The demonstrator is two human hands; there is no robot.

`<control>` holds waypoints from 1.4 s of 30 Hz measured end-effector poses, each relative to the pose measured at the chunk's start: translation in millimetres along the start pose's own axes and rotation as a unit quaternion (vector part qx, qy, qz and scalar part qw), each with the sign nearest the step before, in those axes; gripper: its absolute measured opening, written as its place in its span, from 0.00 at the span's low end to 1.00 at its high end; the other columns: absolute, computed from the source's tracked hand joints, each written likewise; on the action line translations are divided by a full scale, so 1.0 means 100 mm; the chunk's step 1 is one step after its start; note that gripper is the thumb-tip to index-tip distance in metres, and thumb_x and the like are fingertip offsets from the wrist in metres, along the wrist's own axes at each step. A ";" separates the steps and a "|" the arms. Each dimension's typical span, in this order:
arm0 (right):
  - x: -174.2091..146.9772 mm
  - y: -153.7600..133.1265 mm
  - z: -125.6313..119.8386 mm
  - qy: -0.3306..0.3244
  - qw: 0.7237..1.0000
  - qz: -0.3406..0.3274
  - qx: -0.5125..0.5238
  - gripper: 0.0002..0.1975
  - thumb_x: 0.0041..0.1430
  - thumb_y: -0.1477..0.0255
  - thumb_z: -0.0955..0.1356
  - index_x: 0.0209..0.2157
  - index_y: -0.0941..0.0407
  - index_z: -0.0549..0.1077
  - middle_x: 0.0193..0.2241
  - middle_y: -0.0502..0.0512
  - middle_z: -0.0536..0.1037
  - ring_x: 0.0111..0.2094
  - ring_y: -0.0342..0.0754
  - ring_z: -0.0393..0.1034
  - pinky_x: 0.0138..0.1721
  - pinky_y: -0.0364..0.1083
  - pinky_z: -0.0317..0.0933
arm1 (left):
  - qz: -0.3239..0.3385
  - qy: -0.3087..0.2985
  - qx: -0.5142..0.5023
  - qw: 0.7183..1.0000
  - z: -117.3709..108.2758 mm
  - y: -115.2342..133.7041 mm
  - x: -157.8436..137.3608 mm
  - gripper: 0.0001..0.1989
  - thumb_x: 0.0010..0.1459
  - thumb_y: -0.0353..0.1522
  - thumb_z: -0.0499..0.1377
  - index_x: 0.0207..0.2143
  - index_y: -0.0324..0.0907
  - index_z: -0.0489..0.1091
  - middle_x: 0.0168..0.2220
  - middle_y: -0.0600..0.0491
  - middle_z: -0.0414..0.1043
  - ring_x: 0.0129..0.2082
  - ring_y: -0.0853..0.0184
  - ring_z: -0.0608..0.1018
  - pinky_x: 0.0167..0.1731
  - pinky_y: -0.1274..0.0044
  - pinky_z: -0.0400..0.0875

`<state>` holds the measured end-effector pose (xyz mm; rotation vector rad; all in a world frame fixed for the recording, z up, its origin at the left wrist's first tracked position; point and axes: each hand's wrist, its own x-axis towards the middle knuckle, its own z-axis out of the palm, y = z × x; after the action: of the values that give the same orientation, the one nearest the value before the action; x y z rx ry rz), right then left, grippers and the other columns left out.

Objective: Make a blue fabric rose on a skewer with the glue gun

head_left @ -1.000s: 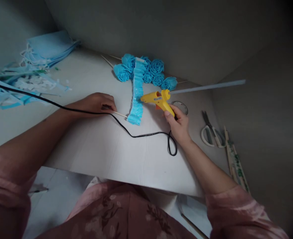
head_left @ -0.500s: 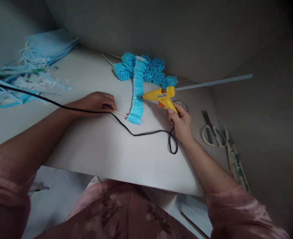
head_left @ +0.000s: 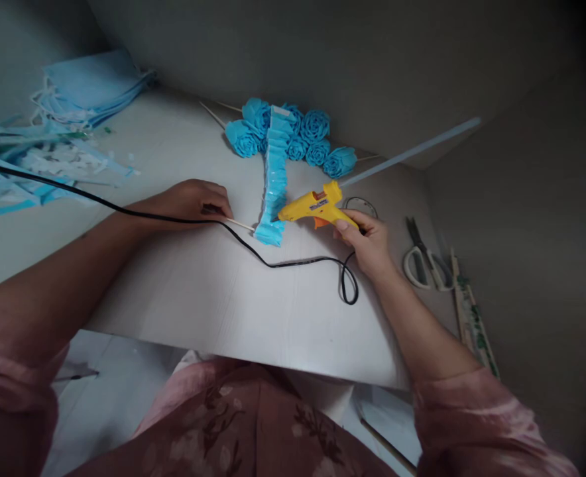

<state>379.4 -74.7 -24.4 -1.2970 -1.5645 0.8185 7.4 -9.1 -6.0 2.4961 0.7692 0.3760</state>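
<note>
My left hand [head_left: 198, 202] is closed on a thin wooden stick [head_left: 239, 224], whose far end meets the lower end of a pleated blue strip [head_left: 276, 165]. In my right hand [head_left: 365, 238] is a yellow glue gun [head_left: 310, 207] with an orange trigger. Its nozzle points left and down at the lower part of the strip, touching or very close to it. A long clear glue stick [head_left: 417, 151] sticks out of the gun's back. The strip's upper end lies over several blue rolled flowers [head_left: 315, 126] on sticks.
A black cord [head_left: 164, 219] runs across my left wrist and loops below the gun. At the left are stacked blue face masks [head_left: 94, 83] and cut scraps [head_left: 49, 162]. On the right lie a tape roll [head_left: 361, 204], scissors [head_left: 425, 258] and a bundle of sticks [head_left: 472, 311].
The glue gun has moved down along the strip, and its back end with the glue stick has tilted upward. My left hand and the wooden stick have stayed nearly still.
</note>
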 end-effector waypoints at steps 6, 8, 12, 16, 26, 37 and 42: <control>0.00 0.04 0.03 0.009 1.000 0.004 -0.019 0.22 0.54 0.49 0.74 0.39 0.52 0.84 0.22 0.49 0.75 0.24 0.44 0.65 0.27 0.46 0.61 | -0.006 -0.003 -0.005 1.000 0.00 -0.01 0.00 0.25 0.72 0.49 0.53 0.38 0.39 0.78 0.38 0.49 0.77 0.37 0.67 0.76 0.40 0.76 0.69; 0.00 0.06 0.02 0.013 1.000 0.000 -0.014 0.22 0.55 0.49 0.73 0.39 0.52 0.84 0.22 0.49 0.75 0.24 0.44 0.65 0.27 0.46 0.60 | -0.007 -0.001 -0.009 1.000 0.00 -0.02 0.00 0.26 0.71 0.51 0.53 0.37 0.40 0.78 0.37 0.49 0.78 0.37 0.67 0.76 0.40 0.76 0.69; 0.00 0.09 0.01 0.017 1.000 0.002 -0.014 0.21 0.56 0.49 0.72 0.39 0.51 0.83 0.22 0.49 0.74 0.23 0.45 0.63 0.26 0.46 0.59 | -0.007 -0.002 -0.015 1.000 0.00 -0.01 0.00 0.25 0.72 0.49 0.53 0.37 0.39 0.79 0.37 0.49 0.78 0.37 0.68 0.75 0.40 0.76 0.69; 0.00 0.10 0.00 0.014 1.000 0.002 -0.015 0.19 0.57 0.51 0.72 0.40 0.52 0.84 0.22 0.49 0.74 0.24 0.45 0.64 0.27 0.46 0.59 | -0.013 0.001 -0.013 1.000 0.01 -0.01 0.00 0.24 0.71 0.48 0.54 0.37 0.39 0.79 0.37 0.50 0.77 0.36 0.68 0.75 0.40 0.76 0.68; 0.01 0.04 0.01 0.018 0.998 -0.023 -0.063 0.17 0.57 0.53 0.73 0.38 0.51 0.84 0.23 0.50 0.76 0.25 0.46 0.67 0.28 0.47 0.62 | -0.002 0.006 -0.017 1.000 0.01 -0.01 0.00 0.18 0.70 0.42 0.56 0.37 0.39 0.78 0.37 0.50 0.77 0.36 0.68 0.76 0.39 0.76 0.69; 0.02 0.02 -0.06 0.031 0.998 -0.039 -0.038 0.19 0.57 0.51 0.73 0.39 0.52 0.83 0.21 0.48 0.73 0.24 0.46 0.68 0.27 0.46 0.63 | 0.032 0.023 -0.026 0.999 0.03 -0.08 0.00 0.15 0.68 0.38 0.57 0.37 0.38 0.79 0.36 0.49 0.78 0.35 0.69 0.78 0.38 0.79 0.68; 0.01 0.05 -0.06 0.016 0.998 -0.050 -0.037 0.19 0.57 0.51 0.73 0.38 0.52 0.83 0.22 0.49 0.76 0.24 0.45 0.68 0.28 0.46 0.63 | 0.022 0.023 -0.023 0.999 0.03 -0.06 0.00 0.15 0.68 0.38 0.57 0.36 0.39 0.80 0.36 0.50 0.78 0.35 0.69 0.77 0.38 0.79 0.68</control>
<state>387.0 -73.4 -26.3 -1.2674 -1.6339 0.6779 6.0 -5.5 -11.4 2.4720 0.7166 0.4632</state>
